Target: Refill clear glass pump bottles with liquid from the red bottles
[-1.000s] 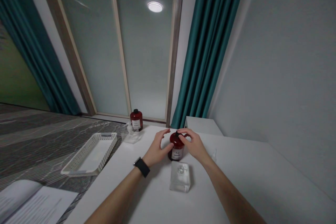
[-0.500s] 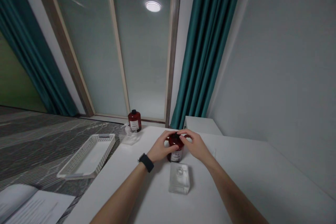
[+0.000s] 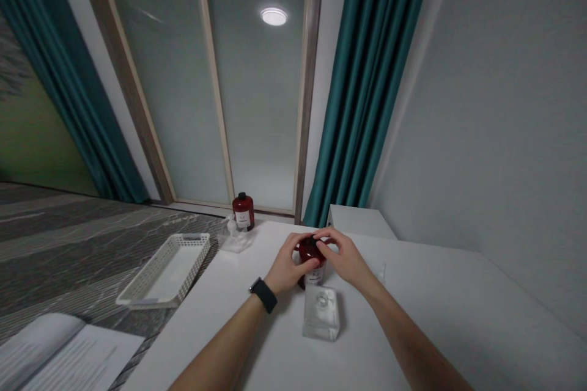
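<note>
A dark red bottle [image 3: 310, 252] with a white label and a black cap [image 3: 313, 241] stands upright on the white table. My left hand [image 3: 290, 264] is wrapped round its left side, thumb across the front. From the right, my right hand [image 3: 340, 253] has its fingers closed on the cap. Just in front of the bottle is a clear, block-shaped glass container [image 3: 321, 314] with a round opening on top. Part of the bottle's label and sides is hidden behind my fingers.
A second red bottle [image 3: 243, 212] stands at the table's far left corner, beside a clear plastic bag [image 3: 236, 241] with a white pump-like piece. Left of the table are a white basket [image 3: 202, 259] and an open booklet [image 3: 87, 357]. A white cabinet [image 3: 360, 220] stands behind.
The whole view has shifted slightly, so things appear a little further right. Both hands stay on the bottle, with the right fingers still at its cap.
</note>
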Available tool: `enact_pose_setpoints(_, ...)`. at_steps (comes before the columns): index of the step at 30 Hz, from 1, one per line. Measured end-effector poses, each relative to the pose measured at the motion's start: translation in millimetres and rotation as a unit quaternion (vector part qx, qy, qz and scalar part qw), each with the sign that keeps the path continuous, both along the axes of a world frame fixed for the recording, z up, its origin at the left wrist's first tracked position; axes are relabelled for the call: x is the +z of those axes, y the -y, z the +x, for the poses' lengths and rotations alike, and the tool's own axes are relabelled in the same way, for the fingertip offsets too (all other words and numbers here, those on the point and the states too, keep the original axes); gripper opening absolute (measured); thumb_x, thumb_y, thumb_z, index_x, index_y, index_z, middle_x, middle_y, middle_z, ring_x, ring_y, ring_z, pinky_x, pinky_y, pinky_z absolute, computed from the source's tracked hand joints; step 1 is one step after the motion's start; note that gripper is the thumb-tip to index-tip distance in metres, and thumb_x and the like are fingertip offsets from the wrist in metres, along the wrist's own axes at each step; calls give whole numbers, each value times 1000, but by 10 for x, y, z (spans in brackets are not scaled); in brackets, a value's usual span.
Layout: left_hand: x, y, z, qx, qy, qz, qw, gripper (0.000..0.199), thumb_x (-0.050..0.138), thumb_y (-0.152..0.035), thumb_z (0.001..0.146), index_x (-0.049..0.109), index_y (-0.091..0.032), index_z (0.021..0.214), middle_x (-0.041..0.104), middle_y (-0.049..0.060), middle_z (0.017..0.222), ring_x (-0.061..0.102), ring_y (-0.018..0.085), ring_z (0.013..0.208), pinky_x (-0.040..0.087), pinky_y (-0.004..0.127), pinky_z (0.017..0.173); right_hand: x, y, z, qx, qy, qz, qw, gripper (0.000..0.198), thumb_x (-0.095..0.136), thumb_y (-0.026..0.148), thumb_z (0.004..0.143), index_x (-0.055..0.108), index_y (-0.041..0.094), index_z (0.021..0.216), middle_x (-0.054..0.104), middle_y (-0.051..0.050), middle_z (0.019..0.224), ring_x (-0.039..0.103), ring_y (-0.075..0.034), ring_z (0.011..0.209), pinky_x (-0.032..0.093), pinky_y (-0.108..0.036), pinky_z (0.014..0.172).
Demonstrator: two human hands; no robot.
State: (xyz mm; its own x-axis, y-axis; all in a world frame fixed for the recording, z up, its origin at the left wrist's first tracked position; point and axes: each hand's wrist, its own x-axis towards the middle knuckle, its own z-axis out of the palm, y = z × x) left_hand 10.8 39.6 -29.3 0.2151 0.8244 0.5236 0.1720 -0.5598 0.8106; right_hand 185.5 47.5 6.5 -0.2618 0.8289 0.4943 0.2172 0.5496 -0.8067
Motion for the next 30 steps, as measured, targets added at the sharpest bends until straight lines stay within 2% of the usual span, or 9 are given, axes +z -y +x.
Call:
enact_pose_setpoints(3,-36,6,9,16,14,-36,999,59,74,-18,73,50,-19,127,58,10,123,57,27,112,44,44,100,39,15,4,1,6,8,1000,15,54,24,85,68,23,90,64,-4,95,62,-20,95,50,-35,84)
enact_pose_setpoints(5,-54,9,10,19,17,-47,999,57,74,-19,73,50,-18,125,59,11,122,57,27,111,44,45,99,55,26,12,-1,7,7,1000,16,53,25,86,68,23,89,61,-4,95,62,-20,94,50,-34,83)
enact_pose_setpoints(9,-63,7,6,11,21,-44,999,48,73,-21,74,53,-17,118,61,10,119,58,27,110,44,45,99,58,42,21,7,-3,-8,1000,15,52,23,85,67,23,90,64,-6,106,61,-21,103,49,-36,88)
enact_pose_setpoints(14,-39,7,6,8,25,-50,998,48,73,-20,74,54,-17,118,62,11,118,59,28,110,44,45,99,55,48,18,-16,20,27,999,15,52,23,86,67,23,88,64,-4,95,62,-20,94,49,-36,86)
enact_pose_setpoints(27,-12,12,0,-16,37,-74,996,49,72,-23,75,53,-17,119,62,11,121,60,27,108,46,43,96,-8,26,25,-46,8,21,999,21,52,21,85,67,22,99,68,-4,100,63,-19,95,49,-37,91)
enact_pose_setpoints(30,-17,10,1,-22,40,-81,996,49,72,-24,75,53,-18,120,62,11,122,60,26,108,46,43,97,-17,22,19,-37,0,20,999,22,52,20,85,66,23,102,68,-4,104,63,-19,100,49,-37,94)
